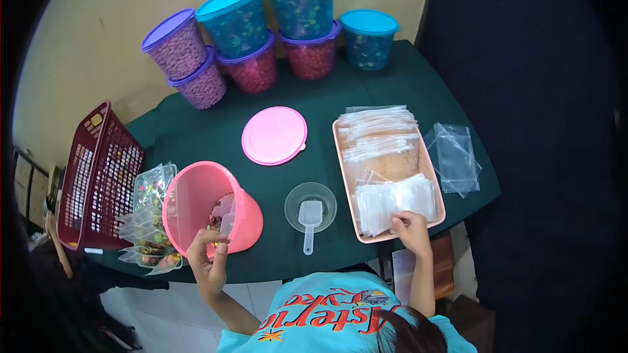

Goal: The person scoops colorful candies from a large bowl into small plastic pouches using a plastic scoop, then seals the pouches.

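Note:
My left hand (208,258) is at the near rim of a pink bucket (252,225), its fingers closed on the end of a clear plastic scoop (227,222) that reaches inside. Small colourful wrapped pieces lie at the bottom of the bucket. My right hand (411,230) is over the near end of a peach plastic basket (439,214). Its thumb and fingertips pinch the edge of a clear plastic bag (402,199) on the front pile. More bags (376,124) are stacked at the basket's far end.
Between bucket and basket stands a clear bowl (294,199) holding another scoop (310,212). A pink lid (275,136) lies behind. Filled bags (154,222) and a maroon basket (101,176) are left; loose bags (454,157) lie right. Lidded tubs (239,29) line the wall.

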{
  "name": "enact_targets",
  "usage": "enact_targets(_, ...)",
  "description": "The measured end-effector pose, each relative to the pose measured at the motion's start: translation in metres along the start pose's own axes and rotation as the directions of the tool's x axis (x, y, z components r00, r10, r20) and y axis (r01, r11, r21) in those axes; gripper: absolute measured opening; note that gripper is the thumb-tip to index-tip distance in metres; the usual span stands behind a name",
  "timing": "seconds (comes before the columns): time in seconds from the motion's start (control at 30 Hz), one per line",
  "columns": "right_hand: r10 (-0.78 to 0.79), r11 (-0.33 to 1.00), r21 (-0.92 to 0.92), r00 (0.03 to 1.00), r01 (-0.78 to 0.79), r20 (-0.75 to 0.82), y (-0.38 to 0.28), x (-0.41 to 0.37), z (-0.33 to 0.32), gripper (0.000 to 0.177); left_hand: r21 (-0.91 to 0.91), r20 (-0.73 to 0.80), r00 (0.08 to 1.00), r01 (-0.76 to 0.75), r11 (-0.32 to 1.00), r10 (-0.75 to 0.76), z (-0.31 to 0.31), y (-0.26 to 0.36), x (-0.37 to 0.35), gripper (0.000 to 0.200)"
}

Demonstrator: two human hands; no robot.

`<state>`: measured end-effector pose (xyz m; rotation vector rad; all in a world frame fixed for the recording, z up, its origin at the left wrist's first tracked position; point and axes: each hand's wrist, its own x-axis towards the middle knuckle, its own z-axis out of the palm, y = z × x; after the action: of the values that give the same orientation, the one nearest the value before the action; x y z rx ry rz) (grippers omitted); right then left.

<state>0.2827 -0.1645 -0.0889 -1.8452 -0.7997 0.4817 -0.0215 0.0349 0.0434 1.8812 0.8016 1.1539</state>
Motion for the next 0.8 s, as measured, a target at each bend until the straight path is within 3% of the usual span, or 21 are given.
enact_targets(0.07, 0.134, 0.989, 0.075, 0.989, -0.129, -0.064, -0.012, -0.004, -0.006, 0.011, -0.002, -0.002, 1.000, 0.013, 1.000, -0.013, -0.004, -0.001, -0.003, 0.010)
enact_targets(0.17, 0.163, 0.982, 0.116, 0.974, -0.146, -0.154, -0.008, -0.004, -0.010, 0.006, 0.029, 0.005, 1.000, 0.018, 0.999, -0.018, -0.018, -0.005, -0.006, 0.010)
enact_targets(0.3, -0.049, 0.993, 0.084, 0.930, 0.086, -0.365, -0.053, -0.005, -0.006, 0.011, 0.059, -0.018, 1.000, 0.006, 0.998, -0.005, -0.036, -0.007, -0.009, 0.010)
enact_targets(0.37, -0.308, 0.944, -0.004, 0.878, 0.330, -0.367, -0.094, -0.008, 0.009, 0.014, 0.027, 0.022, 0.999, -0.037, 0.999, 0.036, -0.047, -0.007, -0.010, 0.011)
enact_targets(0.4, -0.361, 0.911, 0.081, 0.875, 0.405, -0.324, -0.115, -0.011, 0.025, 0.016, -0.032, 0.031, 1.000, 0.006, 0.999, -0.005, -0.052, -0.010, -0.013, 0.013)
enact_targets(0.47, -0.511, 0.798, 0.244, 0.833, 0.551, -0.211, -0.153, -0.017, 0.067, 0.016, -0.205, 0.175, 0.981, 0.119, 0.971, -0.083, -0.060, -0.021, -0.017, 0.047)
enact_targets(0.57, -0.754, 0.613, 0.377, 0.657, 0.694, 0.015, -0.196, -0.029, 0.143, 0.013, -0.491, 0.459, 0.875, 0.394, 0.777, -0.153, -0.059, -0.021, -0.018, 0.101)
enact_targets(0.63, -0.860, 0.507, 0.410, 0.479, 0.758, 0.177, -0.217, -0.035, 0.187, 0.010, -0.666, 0.522, 0.847, 0.477, 0.574, -0.098, -0.060, -0.035, -0.027, 0.116)
enact_targets(0.7, -0.860, 0.510, 0.399, 0.454, 0.762, 0.232, -0.224, -0.045, 0.221, 0.010, -0.727, 0.493, 0.867, 0.460, 0.510, -0.079, -0.069, -0.041, -0.028, 0.116)
enact_targets(0.8, -0.846, 0.528, 0.379, 0.435, 0.760, 0.307, -0.227, -0.053, 0.255, 0.010, -0.788, 0.429, 0.877, 0.481, 0.385, -0.216, -0.092, -0.054, -0.032, 0.108)
